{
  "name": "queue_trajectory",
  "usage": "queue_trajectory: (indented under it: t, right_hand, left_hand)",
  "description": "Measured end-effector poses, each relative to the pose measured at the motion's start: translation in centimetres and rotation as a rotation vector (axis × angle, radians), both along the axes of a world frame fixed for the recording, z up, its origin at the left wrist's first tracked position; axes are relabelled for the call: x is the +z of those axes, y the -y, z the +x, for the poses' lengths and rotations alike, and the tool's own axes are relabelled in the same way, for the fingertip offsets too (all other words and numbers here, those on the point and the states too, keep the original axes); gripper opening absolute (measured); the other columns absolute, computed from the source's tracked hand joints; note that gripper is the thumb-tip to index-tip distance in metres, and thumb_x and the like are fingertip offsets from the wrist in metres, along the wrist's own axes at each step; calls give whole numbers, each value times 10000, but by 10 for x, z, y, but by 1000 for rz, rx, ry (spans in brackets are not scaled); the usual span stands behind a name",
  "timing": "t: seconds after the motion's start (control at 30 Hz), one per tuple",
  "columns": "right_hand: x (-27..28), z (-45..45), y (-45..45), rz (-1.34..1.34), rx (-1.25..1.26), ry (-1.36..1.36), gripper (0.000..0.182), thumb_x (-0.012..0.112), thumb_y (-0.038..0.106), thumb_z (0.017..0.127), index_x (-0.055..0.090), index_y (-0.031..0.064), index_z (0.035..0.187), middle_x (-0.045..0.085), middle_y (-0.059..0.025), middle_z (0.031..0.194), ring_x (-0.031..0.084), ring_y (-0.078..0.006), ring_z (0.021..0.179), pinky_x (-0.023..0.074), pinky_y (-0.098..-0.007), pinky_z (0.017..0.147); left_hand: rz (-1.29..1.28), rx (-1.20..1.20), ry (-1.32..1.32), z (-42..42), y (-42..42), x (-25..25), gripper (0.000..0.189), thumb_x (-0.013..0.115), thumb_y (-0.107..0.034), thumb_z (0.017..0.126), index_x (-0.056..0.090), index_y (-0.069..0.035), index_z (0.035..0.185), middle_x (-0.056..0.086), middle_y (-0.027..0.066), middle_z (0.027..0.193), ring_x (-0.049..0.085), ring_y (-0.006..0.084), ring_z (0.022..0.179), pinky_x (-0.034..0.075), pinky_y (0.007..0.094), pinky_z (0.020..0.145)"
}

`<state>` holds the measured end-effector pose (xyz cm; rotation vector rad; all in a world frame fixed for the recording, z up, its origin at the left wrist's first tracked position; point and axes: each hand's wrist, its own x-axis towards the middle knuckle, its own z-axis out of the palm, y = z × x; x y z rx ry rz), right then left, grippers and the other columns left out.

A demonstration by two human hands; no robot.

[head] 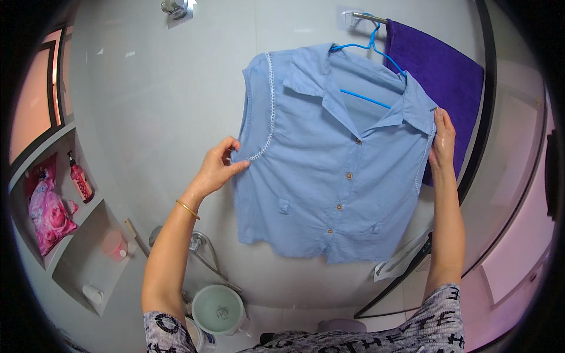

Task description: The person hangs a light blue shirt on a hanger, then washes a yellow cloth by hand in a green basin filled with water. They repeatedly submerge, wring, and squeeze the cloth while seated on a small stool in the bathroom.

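Note:
A light blue sleeveless button-front shirt [309,176] hangs on a blue hanger [373,42], whose hook is on a metal towel bar [368,17]. White lace trim runs along its armholes. My left hand [220,165] pinches the shirt at the bottom of the armhole at the picture's left. My right hand [442,137] is at the opposite armhole edge, near the collar tip, its fingers bent at the fabric's edge. The lower front shows several brown buttons, done up, and the collar lies open.
A purple towel [441,88] hangs behind the shirt. At left, wall shelves hold a red pump bottle [80,181], a pink floral bag [50,216] and a pink cup [115,245]. Below are a shower hose [212,258] and a pale green basin [217,309]. A dark-framed glass partition [490,79] stands at right.

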<state>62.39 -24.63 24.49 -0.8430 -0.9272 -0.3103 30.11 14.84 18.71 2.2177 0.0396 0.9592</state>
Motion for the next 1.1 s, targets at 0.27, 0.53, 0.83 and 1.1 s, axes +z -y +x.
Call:
queue_trajectory:
  t: [0.27,0.53,0.83,1.1]
  right_hand:
    - [4,-16,-11,13,0,7,201,532,192,974,612,15,1025,606,-11,906,549,-78,821,462,-246,753]
    - [4,-32,11,-258,-243,-39,381,619,317,916,569,59,1192,599,-28,1085,533,-138,1004,398,-280,913]
    - [-152,-28,35,-482,110,-275,419,666,271,879,534,45,1206,599,16,1070,550,-67,920,438,-220,803]
    - [-288,-60,14,-868,121,-363,677,766,197,764,449,-23,1320,572,-134,1220,518,-218,1147,414,-352,973]
  left_hand:
    - [52,27,147,-13,-4,22,243,721,-83,788,559,-44,965,506,-58,863,445,65,754,415,227,688]
    - [71,23,-197,-34,-25,-17,410,694,18,793,452,-86,1107,475,-17,982,484,60,821,433,221,704]
    - [-377,-165,151,-18,19,-68,778,718,20,765,279,-115,1394,498,91,1226,551,142,1043,490,284,870]
    - [-461,136,-245,-16,6,-218,211,754,-106,779,653,10,924,645,15,774,588,102,736,488,266,674]
